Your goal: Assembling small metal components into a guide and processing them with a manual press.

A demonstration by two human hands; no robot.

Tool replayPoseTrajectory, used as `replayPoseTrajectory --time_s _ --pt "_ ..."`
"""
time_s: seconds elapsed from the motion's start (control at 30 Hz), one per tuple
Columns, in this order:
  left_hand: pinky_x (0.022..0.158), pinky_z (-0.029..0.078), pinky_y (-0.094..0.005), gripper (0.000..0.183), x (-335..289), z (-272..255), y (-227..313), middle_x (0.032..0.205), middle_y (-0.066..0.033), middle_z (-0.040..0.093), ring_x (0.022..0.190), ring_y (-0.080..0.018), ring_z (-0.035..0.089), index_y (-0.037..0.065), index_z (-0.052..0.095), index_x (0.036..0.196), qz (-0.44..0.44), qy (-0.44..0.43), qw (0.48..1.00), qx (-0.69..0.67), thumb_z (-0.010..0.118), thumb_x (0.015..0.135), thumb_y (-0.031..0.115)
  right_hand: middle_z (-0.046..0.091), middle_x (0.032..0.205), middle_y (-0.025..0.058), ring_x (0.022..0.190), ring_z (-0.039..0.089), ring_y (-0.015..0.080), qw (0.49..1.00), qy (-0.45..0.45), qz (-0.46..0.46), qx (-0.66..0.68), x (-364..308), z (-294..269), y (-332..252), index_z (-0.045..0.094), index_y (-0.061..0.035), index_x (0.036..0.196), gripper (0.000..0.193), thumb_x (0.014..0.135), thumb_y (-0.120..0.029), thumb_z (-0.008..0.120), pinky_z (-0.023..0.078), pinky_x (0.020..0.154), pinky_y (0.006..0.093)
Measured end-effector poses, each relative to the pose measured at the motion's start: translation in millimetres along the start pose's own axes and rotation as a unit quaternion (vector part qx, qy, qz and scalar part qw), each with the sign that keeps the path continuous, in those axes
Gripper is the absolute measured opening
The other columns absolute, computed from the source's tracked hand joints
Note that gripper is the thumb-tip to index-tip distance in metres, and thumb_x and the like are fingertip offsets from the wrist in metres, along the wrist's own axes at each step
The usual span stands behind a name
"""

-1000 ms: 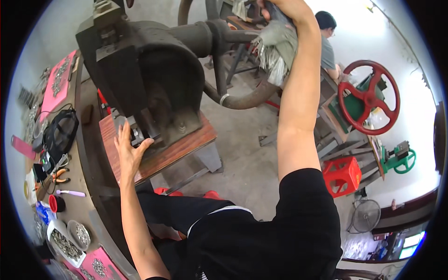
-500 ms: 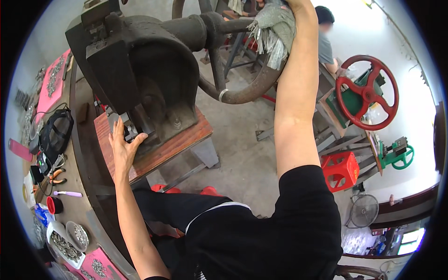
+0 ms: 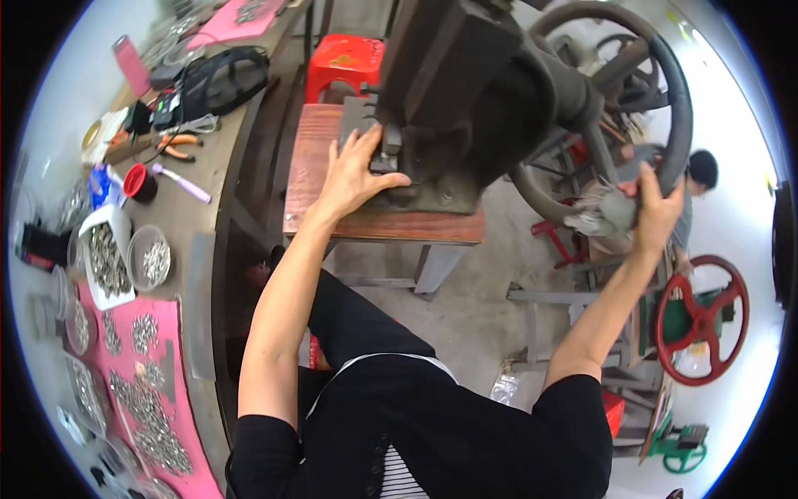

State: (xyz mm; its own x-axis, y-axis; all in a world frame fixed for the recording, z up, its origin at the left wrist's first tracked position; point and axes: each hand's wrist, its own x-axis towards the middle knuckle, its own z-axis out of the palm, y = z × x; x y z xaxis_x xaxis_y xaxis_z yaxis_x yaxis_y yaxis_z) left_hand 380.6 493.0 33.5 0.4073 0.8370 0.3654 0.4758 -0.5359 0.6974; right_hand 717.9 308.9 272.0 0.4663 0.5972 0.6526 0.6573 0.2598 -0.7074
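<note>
a big dark metal machine [image 3: 465, 91] stands on a red-brown wooden surface [image 3: 312, 158], right in front of the person. low on its near side is a small shiny metal block [image 3: 389, 148]. the left hand [image 3: 357, 170] is at this block, with its fingers spread and its thumb stuck out to the right, just below the block. it is too small to tell if a little piece sits under the fingers. a thick bar goes from the machine to a large dark wheel [image 3: 679, 96] on the right. the right hand [image 3: 655, 208] is wrapped around the rim of this wheel, low down, beside a ragged grey-green cloth [image 3: 613, 208]. behind the wooden surface is a red stool [image 3: 343, 58]. to the left is a long surface [image 3: 195, 229] with lots of stuff: a black bag [image 3: 220, 83], pliers [image 3: 179, 151] with orange handles, a purple stick [image 3: 184, 184], a red and black cup [image 3: 140, 181], and a white tray [image 3: 125, 226] and a round bowl [image 3: 133, 251], both full of metal bits. nearer is a pink mat [image 3: 195, 424] with more bits in piles. far right, another person [image 3: 702, 169] is near a red wheel [image 3: 702, 320] with 3 or more spokes.
</note>
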Motion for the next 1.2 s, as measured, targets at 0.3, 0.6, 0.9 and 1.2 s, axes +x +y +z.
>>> replayPoseTrajectory --time_s 0.3,0.6,0.9,1.2 --pt "0.123 0.013 -0.0601 0.11 -8.4 -4.7 -1.5 0.159 -0.0183 0.042 0.15 -0.0445 0.029 0.001 0.041 0.153 -0.013 0.009 1.0 -0.017 0.082 0.072 0.062 0.047 0.064 -0.0031 0.054 0.05 0.0068 0.962 -0.227 0.103 -0.112 164.0 14.6 -54.9 0.054 -0.0109 0.089 0.033 0.091 -0.036 0.074 0.044 0.051 0.0218" --pt "0.123 0.011 -0.062 0.11 -12.5 -14.0 -2.1 0.16 -0.0184 0.04 0.152 -0.0438 0.025 0.001 0.041 0.153 -0.035 -0.016 0.999 0.015 0.084 0.071 0.06 0.067 0.086 0.0118 0.066 0.066 0.0143 0.987 0.101 -0.11 -0.051 -35.2 33.2 47.5 0.054 0.0041 0.117 0.029 0.093 -0.004 0.068 0.057 0.064 0.0285" --pt "0.114 0.039 -0.0346 0.051 -14.2 -37.3 -13.6 0.141 -0.0118 0.062 0.133 -0.0219 0.055 0.003 0.055 0.144 -0.081 0.09 0.962 -0.243 0.067 0.098 0.021 0.065 0.086 0.0094 0.073 0.063 0.0142 0.971 -0.124 -0.005 -0.204 117.8 -3.5 -32.4 0.045 0.0031 0.145 0.075 0.09 -0.036 0.077 0.053 0.068 0.0269" --pt "0.097 0.049 -0.0365 0.065 72.8 -3.7 -46.5 0.12 -0.0171 0.072 0.115 -0.0275 0.066 0.011 0.044 0.149 -0.045 0.027 0.987 -0.152 0.057 0.086 0.002 0.066 0.116 0.0155 0.078 0.063 0.0152 0.939 -0.164 -0.138 -0.271 220.0 10.9 -25.9 0.045 -0.0049 0.152 0.077 0.093 -0.048 0.071 0.053 0.072 0.0294"
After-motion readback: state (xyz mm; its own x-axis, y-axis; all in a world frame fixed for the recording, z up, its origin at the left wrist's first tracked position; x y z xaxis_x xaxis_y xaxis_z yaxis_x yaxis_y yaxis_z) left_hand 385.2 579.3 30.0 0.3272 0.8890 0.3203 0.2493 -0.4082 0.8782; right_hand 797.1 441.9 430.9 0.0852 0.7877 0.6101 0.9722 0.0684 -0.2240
